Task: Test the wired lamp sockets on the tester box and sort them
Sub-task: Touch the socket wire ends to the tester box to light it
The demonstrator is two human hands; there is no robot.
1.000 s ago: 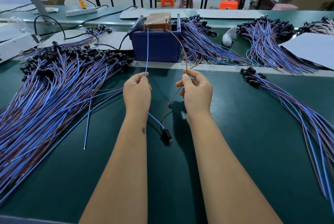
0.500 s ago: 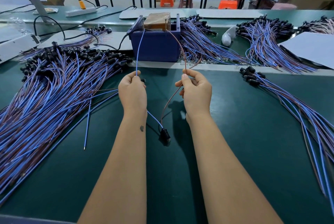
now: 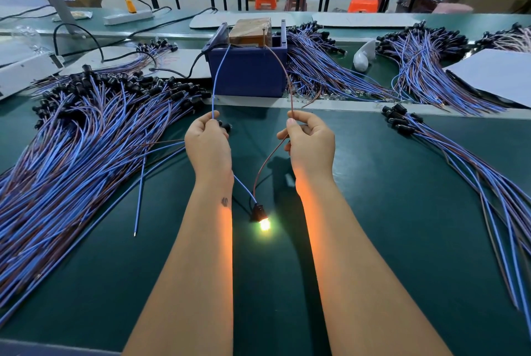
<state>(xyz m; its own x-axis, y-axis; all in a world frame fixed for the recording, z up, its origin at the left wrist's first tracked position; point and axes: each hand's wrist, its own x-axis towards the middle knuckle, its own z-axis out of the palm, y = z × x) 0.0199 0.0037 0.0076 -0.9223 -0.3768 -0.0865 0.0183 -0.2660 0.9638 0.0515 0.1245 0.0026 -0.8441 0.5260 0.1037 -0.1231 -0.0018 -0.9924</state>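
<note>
A blue tester box with a brown block on top stands at the far edge of the green table. My left hand pinches a blue wire whose tip reaches the box's left side. My right hand pinches a brown wire that runs up to the box's top right. Both wires lead down to one black lamp socket lying between my forearms; its bulb glows brightly.
A big pile of wired sockets fills the left of the table. A smaller bundle lies at the right. More bundles sit behind the box, beside white sheets. A single loose blue wire lies left of my left arm.
My left hand moved left and the blue wire's tip swung onto the box's left contact. The bulb, dark before, is now lit and casts orange light on both forearms.
</note>
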